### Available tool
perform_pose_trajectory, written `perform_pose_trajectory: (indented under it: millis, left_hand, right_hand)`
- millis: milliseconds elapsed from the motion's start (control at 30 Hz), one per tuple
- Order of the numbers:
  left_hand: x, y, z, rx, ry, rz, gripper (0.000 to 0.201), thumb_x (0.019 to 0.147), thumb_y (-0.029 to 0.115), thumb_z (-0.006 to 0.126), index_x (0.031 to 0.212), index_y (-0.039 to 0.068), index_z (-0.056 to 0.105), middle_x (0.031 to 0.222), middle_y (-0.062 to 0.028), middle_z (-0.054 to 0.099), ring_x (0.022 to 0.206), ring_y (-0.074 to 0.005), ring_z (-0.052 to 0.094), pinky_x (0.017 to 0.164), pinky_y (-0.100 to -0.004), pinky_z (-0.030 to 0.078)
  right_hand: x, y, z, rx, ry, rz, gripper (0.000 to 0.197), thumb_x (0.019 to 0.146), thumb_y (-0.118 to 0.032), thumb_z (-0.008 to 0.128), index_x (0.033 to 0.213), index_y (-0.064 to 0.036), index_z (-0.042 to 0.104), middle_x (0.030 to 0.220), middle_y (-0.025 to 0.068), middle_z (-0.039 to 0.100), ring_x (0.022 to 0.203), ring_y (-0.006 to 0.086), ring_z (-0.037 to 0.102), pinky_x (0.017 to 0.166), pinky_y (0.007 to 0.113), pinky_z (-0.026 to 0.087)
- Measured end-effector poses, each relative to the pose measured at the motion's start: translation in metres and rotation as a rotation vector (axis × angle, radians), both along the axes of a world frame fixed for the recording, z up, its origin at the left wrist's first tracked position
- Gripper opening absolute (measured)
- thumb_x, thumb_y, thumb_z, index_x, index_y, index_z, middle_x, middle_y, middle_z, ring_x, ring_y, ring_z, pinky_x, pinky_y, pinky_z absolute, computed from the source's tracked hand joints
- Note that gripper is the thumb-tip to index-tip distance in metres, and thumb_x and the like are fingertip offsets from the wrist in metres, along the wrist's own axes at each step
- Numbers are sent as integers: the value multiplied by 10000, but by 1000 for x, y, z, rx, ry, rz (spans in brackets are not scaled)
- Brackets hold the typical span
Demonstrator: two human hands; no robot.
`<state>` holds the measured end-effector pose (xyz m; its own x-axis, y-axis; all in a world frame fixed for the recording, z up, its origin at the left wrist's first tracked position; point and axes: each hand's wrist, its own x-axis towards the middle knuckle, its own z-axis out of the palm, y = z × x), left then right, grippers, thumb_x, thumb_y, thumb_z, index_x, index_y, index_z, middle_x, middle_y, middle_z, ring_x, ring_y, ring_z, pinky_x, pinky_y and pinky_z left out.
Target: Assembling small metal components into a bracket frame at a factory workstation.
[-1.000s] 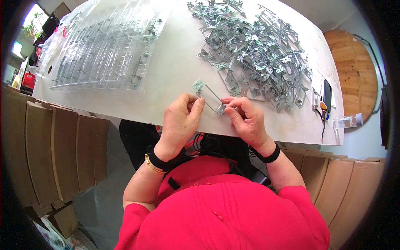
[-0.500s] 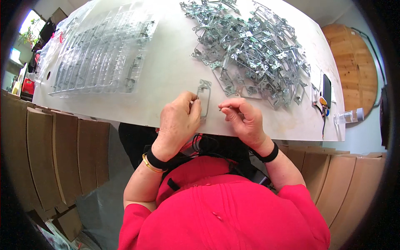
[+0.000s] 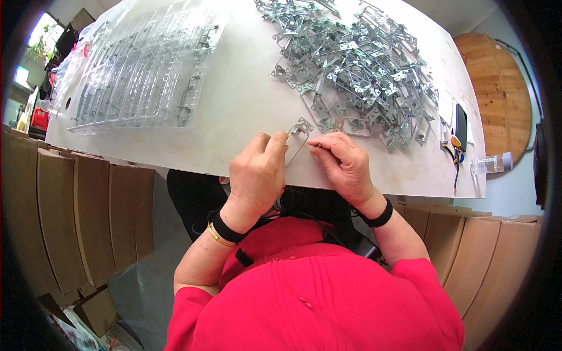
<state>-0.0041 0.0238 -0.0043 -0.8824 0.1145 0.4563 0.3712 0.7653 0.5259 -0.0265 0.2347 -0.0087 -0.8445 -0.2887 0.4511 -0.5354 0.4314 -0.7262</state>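
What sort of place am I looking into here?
Probably a small workshop or assembly area: a heap of metal parts lies on a white table, a clear plastic tray with long compartments sits on its left side, and cardboard boxes stand to left and right.

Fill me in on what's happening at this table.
A person's left hand holds a thin metal frame at a white table. The right hand is pinched beside it; anything in its grip is too small to tell. A heap of similar metal parts lies beyond, toward the right, and clear plastic trays to the left.
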Motion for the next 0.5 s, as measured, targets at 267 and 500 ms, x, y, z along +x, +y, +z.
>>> perform_pose_trajectory:
  millis: [267, 500]
  left_hand:
    - [6, 3, 3, -106, 37, -13, 416, 892, 188, 809, 1248, 15, 679, 1011, -164, 690, 869, -337, 693, 753, -428, 570]
    - [7, 4, -7, -95, 39, 8, 512, 846, 163, 822, 1299, 4, 648, 1067, -206, 672, 993, -382, 668, 859, -458, 553]
  right_hand:
    - [1, 0, 1, 3, -8, -8, 208, 916, 36, 744, 1111, -36, 756, 1014, 136, 736, 885, 297, 730, 764, 361, 579]
    - [1, 0, 1, 15, 7, 3, 205, 916, 30, 744, 1109, -38, 752, 1014, 136, 736, 893, 299, 729, 769, 369, 578]
